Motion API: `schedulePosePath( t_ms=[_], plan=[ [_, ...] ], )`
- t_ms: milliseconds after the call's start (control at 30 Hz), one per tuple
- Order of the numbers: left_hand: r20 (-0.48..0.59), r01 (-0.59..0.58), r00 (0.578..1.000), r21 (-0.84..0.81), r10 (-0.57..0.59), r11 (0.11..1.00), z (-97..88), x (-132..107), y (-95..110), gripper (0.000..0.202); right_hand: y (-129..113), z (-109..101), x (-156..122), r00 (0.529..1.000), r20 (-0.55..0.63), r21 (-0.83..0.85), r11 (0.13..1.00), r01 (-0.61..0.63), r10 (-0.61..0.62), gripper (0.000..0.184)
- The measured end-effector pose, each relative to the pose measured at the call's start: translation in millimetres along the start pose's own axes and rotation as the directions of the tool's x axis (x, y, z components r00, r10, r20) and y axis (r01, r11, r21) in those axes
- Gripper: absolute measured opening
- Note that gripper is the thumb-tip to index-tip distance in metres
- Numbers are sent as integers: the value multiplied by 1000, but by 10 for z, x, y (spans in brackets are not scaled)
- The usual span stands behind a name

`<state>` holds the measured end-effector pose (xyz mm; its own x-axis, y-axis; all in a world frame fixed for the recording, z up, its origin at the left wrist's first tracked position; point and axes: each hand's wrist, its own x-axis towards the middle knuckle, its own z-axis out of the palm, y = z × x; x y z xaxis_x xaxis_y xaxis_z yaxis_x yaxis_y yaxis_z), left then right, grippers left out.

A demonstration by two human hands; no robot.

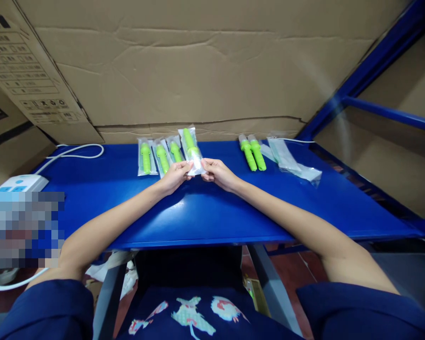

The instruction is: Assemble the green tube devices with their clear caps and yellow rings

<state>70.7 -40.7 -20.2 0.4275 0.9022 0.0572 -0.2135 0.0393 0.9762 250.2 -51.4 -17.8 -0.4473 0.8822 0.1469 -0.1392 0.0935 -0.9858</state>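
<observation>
Between my two hands is a clear plastic bag (197, 165) with a bright green tube-shaped item (189, 139) inside it. My left hand (176, 175) pinches the bag's near end at its left corner. At the right corner, my right hand (220, 174) grips the same end between thumb and fingers. The bag is raised and tilted, its far end pointing away from me. Just left lie three more bagged green items, among them one (146, 158) at the far left and one (162, 158) partly behind my left hand.
Two unbagged green items (251, 153) with clear tips lie side by side on the blue table (212, 217). Right of them are empty clear bags (293, 163). A white power strip (23, 183) with a cable stands at left. Cardboard (212, 71) walls the back.
</observation>
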Motion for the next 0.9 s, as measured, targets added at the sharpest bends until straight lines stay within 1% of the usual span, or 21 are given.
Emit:
schedulePosePath(
  t_ms=[67, 133, 200, 267, 333, 367, 433, 500, 567, 633, 700, 767, 833, 900],
  plan=[
    [31, -75, 997, 137, 71, 988, -39, 9, -7, 42, -2, -27, 5, 1000, -4, -70, 997, 18, -19, 56],
    [65, -161, 987, 311, 148, 937, -75, 4, 14, 45, -17, -60, 5, 998, 2, -176, 983, 58, -59, 61],
    [91, -228, 973, 470, 210, 853, -94, -17, 69, 43, -50, -89, -6, 994, 22, -284, 953, 109, -107, 64],
    [110, -284, 955, 598, 274, 750, -90, -49, 151, 41, -95, -106, -29, 990, 44, -363, 921, 143, -136, 65],
    [132, -337, 930, 682, 344, 649, -66, -82, 238, 41, -136, -112, -52, 989, 55, -411, 900, 147, -137, 63],
    [141, -359, 917, 702, 374, 615, -51, -96, 277, 41, -150, -114, -60, 990, 52, -421, 896, 139, -129, 63],
    [146, -381, 902, 713, 407, 589, -22, -118, 329, 43, -160, -116, -64, 994, 33, -418, 902, 110, -106, 61],
    [132, -376, 902, 710, 411, 596, 1, -133, 339, 43, -145, -120, -54, 997, 4, -359, 930, 79, -82, 60],
    [117, -368, 901, 717, 419, 592, 16, -143, 312, 41, -119, -118, -41, 1000, 3, -230, 973, 30, -31, 61],
    [105, -369, 889, 740, 446, 562, 24, -151, 267, 39, -97, -104, -37, 998, 39, -65, 997, -38, 40, 64],
    [121, -387, 870, 768, 478, 510, 20, -157, 230, 35, -93, -82, -44, 994, 67, 61, 994, -88, 84, 64],
    [179, -429, 848, 785, 498, 447, 3, -159, 221, 30, -112, -67, -56, 996, 43, 128, 989, -80, 75, 61],
    [264, -474, 830, 797, 491, 373, -32, -154, 237, 26, -154, -78, -64, 999, -4, 163, 986, -35, 36, 56],
    [305, -474, 833, 824, 462, 311, -84, -140, 250, 30, -212, -118, -62, 999, -51, 190, 982, 6, 4, 54]
  ],
)
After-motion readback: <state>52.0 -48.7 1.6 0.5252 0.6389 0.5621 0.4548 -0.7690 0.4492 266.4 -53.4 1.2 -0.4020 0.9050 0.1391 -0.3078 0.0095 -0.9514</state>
